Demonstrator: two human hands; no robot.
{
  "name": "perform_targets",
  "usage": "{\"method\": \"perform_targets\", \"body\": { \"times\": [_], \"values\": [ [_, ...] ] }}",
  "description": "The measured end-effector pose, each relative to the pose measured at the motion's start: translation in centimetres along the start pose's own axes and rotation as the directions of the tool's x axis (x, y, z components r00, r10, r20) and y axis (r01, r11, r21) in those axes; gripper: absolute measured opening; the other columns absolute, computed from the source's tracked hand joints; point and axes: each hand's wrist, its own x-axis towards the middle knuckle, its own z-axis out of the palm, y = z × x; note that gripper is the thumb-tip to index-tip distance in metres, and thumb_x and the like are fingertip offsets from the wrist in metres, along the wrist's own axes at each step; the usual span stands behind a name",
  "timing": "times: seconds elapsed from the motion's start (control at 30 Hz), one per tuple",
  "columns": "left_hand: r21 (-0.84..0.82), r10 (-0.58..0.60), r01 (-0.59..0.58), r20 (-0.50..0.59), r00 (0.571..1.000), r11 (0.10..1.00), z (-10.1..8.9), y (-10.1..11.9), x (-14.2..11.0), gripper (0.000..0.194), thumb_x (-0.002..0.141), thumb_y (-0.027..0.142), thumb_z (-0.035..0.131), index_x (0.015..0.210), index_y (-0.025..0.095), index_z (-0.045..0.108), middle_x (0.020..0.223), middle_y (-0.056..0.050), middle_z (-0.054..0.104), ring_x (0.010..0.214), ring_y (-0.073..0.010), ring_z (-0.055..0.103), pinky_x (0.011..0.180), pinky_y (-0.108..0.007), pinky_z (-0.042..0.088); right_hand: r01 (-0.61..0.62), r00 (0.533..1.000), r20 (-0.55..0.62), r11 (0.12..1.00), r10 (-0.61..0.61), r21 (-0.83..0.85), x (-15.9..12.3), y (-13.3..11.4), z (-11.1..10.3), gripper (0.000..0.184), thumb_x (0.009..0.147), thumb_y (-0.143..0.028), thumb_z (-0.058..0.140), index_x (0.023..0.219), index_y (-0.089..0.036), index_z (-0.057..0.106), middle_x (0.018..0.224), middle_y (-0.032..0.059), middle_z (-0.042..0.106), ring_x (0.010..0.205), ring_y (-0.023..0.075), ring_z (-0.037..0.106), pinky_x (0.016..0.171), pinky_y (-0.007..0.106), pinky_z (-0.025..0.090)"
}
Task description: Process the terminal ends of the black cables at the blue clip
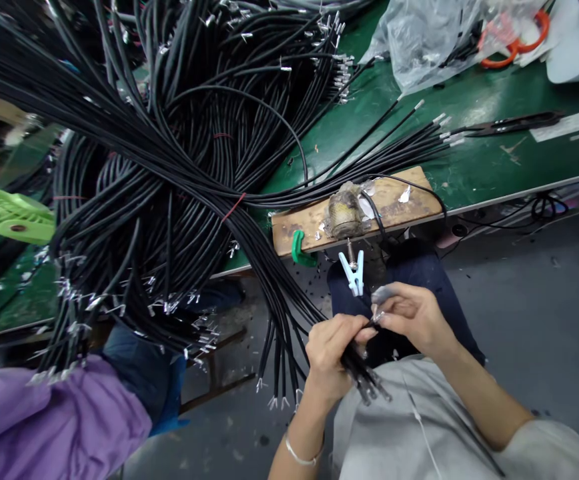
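Note:
My left hand (pixel 337 343) is closed around several black cables (pixel 289 280) of a long bunch that hangs off the table edge. Their stripped ends stick out below that hand. At the tip of one cable, my right hand (pixel 414 317) pinches the pale, bare end between thumb and fingers. Something grey covers a fingertip of the right hand. Just beyond my hands, a light blue clothespin (pixel 352 273) is fixed to a metal shaft. That shaft comes out of a small tape-wrapped motor (pixel 344 212) on a wooden board (pixel 399 193).
The green table (pixel 499 157) carries a large heap of black cables (pixel 209 133), pliers (pixel 514 125), orange-handled scissors (pixel 514 50) and a plastic bag (pixel 419 40). A green clamp (pixel 302 249) grips the board's edge. A co-worker's purple sleeve (pixel 69 420) is at lower left, near a lime-green fan (pixel 9 213).

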Motion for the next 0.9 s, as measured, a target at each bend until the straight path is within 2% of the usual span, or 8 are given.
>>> {"method": "perform_targets", "body": {
  "times": [0.17,0.37,0.53,0.6,0.7,0.73,0.8,0.9],
  "values": [
    [-0.030,-0.126,0.127,0.040,0.991,0.991,-0.7,0.2,0.4,0.018,0.089,0.014,0.052,0.072,0.017,0.060,0.058,0.001,0.058,0.049,-0.0088,0.053,0.051,-0.022,0.036,-0.050,0.996,0.088,0.973,0.030,0.227,1.1,0.8,0.8,0.031,0.071,-0.042,0.075,0.089,-0.018,0.066,0.070,0.0012,0.062,0.060,0.0118,0.056,0.057,0.025,0.049],
    [0.023,-0.201,0.201,0.008,0.980,0.979,-0.3,0.2,0.4,0.020,0.088,0.012,0.052,0.069,0.017,0.057,0.058,0.002,0.053,0.050,-0.0083,0.050,0.051,-0.022,0.033,0.138,0.982,0.130,0.990,-0.135,-0.014,1.1,0.2,1.0,0.022,0.073,-0.028,0.076,0.090,-0.019,0.066,0.085,0.0032,0.057,0.070,0.0116,0.055,0.061,0.023,0.048],
    [0.028,-0.241,0.242,-0.029,0.970,0.970,0.5,0.4,0.5,0.019,0.089,0.010,0.050,0.072,0.016,0.059,0.059,0.002,0.053,0.050,-0.0083,0.050,0.052,-0.021,0.034,0.161,0.986,-0.011,0.977,-0.164,-0.139,1.1,0.9,2.0,0.016,0.077,-0.028,0.072,0.072,-0.016,0.062,0.069,0.0009,0.058,0.060,0.0121,0.057,0.053,0.022,0.049],
    [0.037,-0.260,0.261,-0.041,0.965,0.965,0.5,0.6,0.5,0.018,0.090,0.011,0.048,0.076,0.015,0.060,0.062,0.001,0.054,0.053,-0.0089,0.051,0.053,-0.021,0.035,0.294,0.928,-0.132,0.903,-0.348,-0.315,0.9,1.5,2.5,0.015,0.080,-0.022,0.068,0.068,-0.017,0.061,0.064,0.0002,0.056,0.058,0.0125,0.055,0.052,0.024,0.047],
    [0.041,-0.301,0.300,0.031,0.953,0.953,0.0,0.7,0.9,0.021,0.091,0.012,0.046,0.073,0.015,0.057,0.062,0.001,0.052,0.054,-0.0094,0.050,0.054,-0.022,0.034,0.532,0.688,-0.117,0.607,-0.716,-0.590,0.6,1.7,2.7,0.010,0.080,-0.014,0.065,0.070,-0.018,0.063,0.067,0.0032,0.059,0.064,0.0154,0.053,0.059,0.030,0.047],
    [0.018,-0.306,0.305,0.091,0.948,0.952,-0.4,0.7,1.2,0.023,0.091,0.012,0.046,0.071,0.016,0.055,0.061,0.001,0.052,0.053,-0.0094,0.049,0.053,-0.022,0.034,0.575,0.653,-0.071,0.555,-0.754,-0.601,0.6,1.6,2.6,0.009,0.080,-0.014,0.066,0.072,-0.018,0.064,0.068,0.0040,0.060,0.065,0.0161,0.053,0.061,0.031,0.046],
    [-0.085,-0.264,0.287,0.213,0.941,0.954,-1.2,0.4,1.6,0.023,0.092,0.016,0.047,0.070,0.016,0.056,0.061,0.001,0.053,0.053,-0.0094,0.050,0.053,-0.022,0.034,0.581,0.762,0.020,0.669,-0.647,-0.464,0.6,1.2,2.2,0.008,0.082,-0.020,0.066,0.074,-0.018,0.065,0.069,0.0047,0.061,0.065,0.0161,0.053,0.060,0.031,0.046],
    [-0.263,-0.177,0.247,0.264,0.948,0.933,-2.0,-0.1,2.0,0.019,0.090,0.023,0.053,0.074,0.016,0.060,0.065,-0.001,0.058,0.057,-0.0108,0.053,0.056,-0.022,0.037,0.227,0.961,0.177,0.971,-0.211,-0.078,1.1,0.3,1.1,0.025,0.082,-0.039,0.066,0.073,-0.016,0.062,0.066,0.0026,0.058,0.060,0.0134,0.053,0.055,0.027,0.045]
  ]
}}
